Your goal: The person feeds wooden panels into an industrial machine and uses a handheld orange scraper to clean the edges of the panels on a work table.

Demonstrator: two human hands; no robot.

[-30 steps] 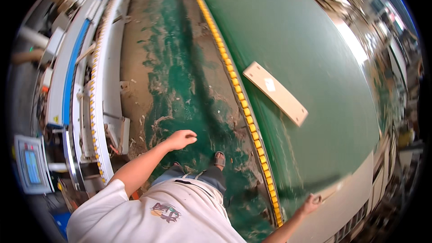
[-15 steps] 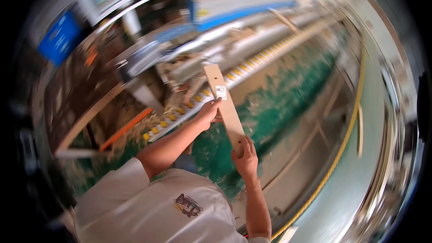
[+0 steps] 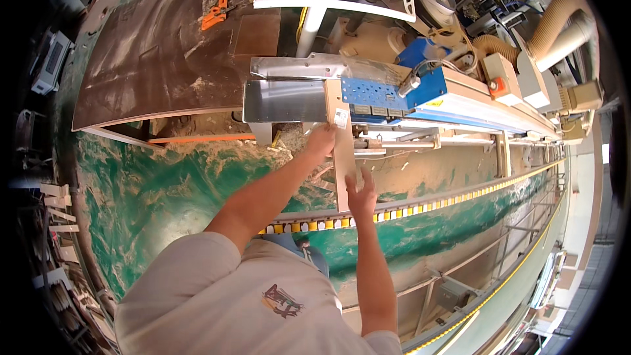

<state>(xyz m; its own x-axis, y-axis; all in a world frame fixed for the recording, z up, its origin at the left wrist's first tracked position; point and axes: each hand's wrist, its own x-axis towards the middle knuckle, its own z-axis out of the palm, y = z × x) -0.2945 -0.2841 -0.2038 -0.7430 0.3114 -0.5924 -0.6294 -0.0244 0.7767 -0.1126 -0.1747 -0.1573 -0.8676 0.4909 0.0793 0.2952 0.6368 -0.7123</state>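
Head view: we see a narrow pale wood strip [image 3: 343, 151] lying lengthwise across the machine infeed, far end up against the blue perforated block [image 3: 378, 92], near end over the yellow-and-white roller rail [image 3: 394, 212].

Left hand [image 3: 321, 141] sits on the strip's left edge, just below the small white label [image 3: 340, 117] stuck on the strip. Fingers curl over that edge, so it looks like a light grip on the strip, though we can't tell how tight.

Right hand [image 3: 361, 194] is at the strip's near end, fingers spread and open, palm toward the wood. Fingertips look to be touching or just off the strip's right edge; we can't tell which.

Relative to the strip:
- Left of it: flat grey metal plate [image 3: 282, 100], and beyond that a brown dusty board [image 3: 158, 59] with an orange tool [image 3: 213, 13] on it.
- Right of it: the long blue-and-white machine body [image 3: 480, 102] running off along the rail.
- Beyond its far end: a white post [image 3: 314, 16] carrying a control panel, tan flexible dust hoses [image 3: 559, 20] further right.
- Under and around it: green floor [image 3: 151, 190] with sawdust.

Both forearms come in from the lower edge, below a white shirt [image 3: 236, 302].
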